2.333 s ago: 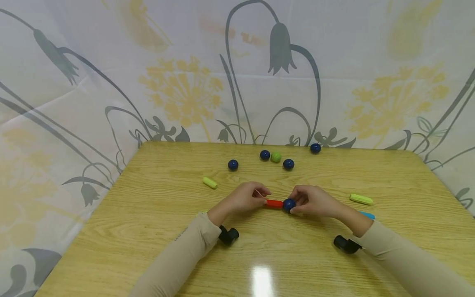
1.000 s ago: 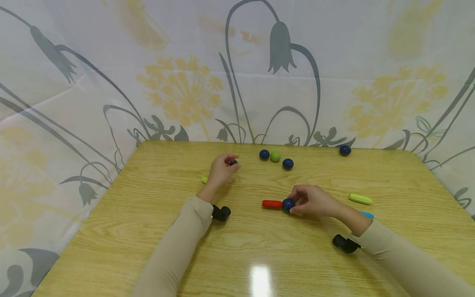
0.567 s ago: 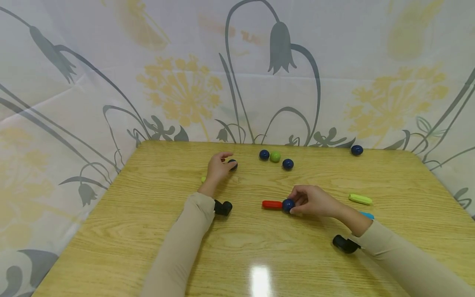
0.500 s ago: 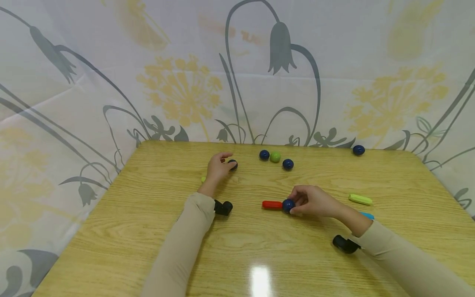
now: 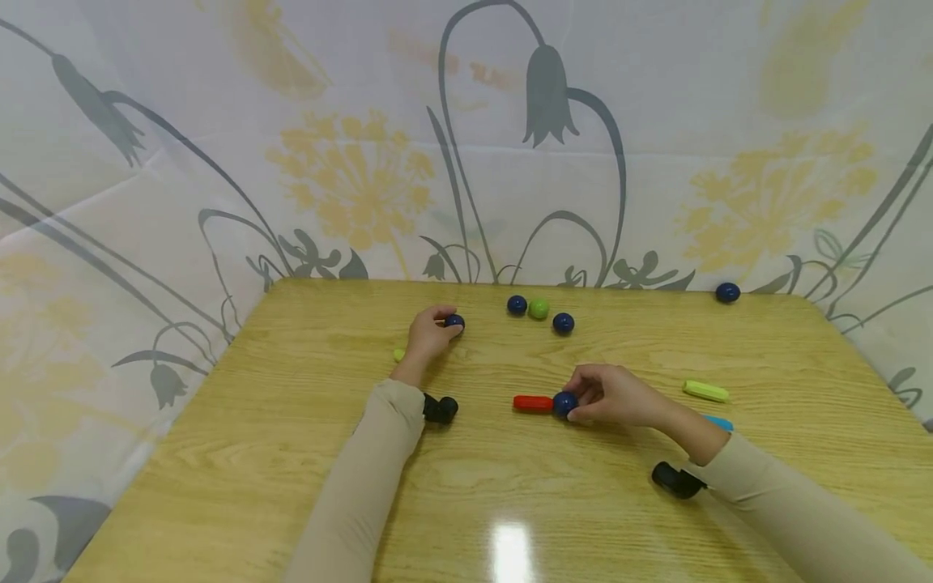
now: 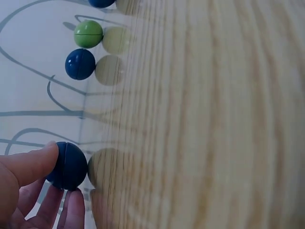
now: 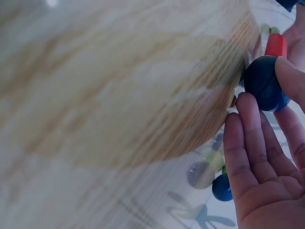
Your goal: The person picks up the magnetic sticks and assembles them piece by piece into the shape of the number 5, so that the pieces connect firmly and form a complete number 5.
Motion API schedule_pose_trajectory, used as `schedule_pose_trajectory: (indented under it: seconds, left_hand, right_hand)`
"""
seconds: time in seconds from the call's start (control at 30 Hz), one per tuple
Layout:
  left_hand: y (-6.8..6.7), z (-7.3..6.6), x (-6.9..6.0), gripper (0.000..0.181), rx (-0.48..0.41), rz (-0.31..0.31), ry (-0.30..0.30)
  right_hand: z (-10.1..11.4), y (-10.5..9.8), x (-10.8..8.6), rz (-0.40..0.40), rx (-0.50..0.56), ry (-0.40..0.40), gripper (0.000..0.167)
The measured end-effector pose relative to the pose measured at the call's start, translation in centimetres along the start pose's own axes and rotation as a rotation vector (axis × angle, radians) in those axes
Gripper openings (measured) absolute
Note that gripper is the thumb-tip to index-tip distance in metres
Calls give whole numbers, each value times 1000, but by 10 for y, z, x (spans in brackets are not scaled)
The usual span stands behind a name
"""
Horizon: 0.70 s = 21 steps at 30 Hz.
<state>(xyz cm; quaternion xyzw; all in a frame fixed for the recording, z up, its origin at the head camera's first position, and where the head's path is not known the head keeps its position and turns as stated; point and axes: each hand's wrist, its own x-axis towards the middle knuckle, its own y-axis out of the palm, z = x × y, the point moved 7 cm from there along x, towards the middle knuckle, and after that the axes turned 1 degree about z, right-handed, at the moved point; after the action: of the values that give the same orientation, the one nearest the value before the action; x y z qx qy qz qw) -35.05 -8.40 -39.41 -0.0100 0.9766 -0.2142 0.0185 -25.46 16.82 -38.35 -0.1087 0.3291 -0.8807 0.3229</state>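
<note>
The left hand [image 5: 428,337] pinches a glossy, seamed blue ball [image 5: 455,322] towards the back of the wood-grained table [image 5: 481,486]; nearer, the right hand [image 5: 614,397] pinches a second ball [image 5: 563,404] touching a faceted red stick [image 5: 533,403].

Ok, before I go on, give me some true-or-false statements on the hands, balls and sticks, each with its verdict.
1. The right hand holds a dark blue ball. True.
2. The left hand is empty. False: it grips another blue ball.
3. In the head view, the green ball sits between two loose blue balls. True.
4. The red stick is in the left hand. False: it lies beside the right hand's ball.
5. The right arm partly hides the light blue stick. True.
</note>
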Motion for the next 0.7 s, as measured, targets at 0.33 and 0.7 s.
schedule_pose_trajectory:
  seconds: [0.33,0.7]
  left_hand:
    - [0,5,-4,34,-1,5,9]
    - [-3,-3,-15,35,6,36,47]
  right_hand:
    - [-2,2,1,-5,9,10,25]
    - [-3,0,1,-18,11,9,24]
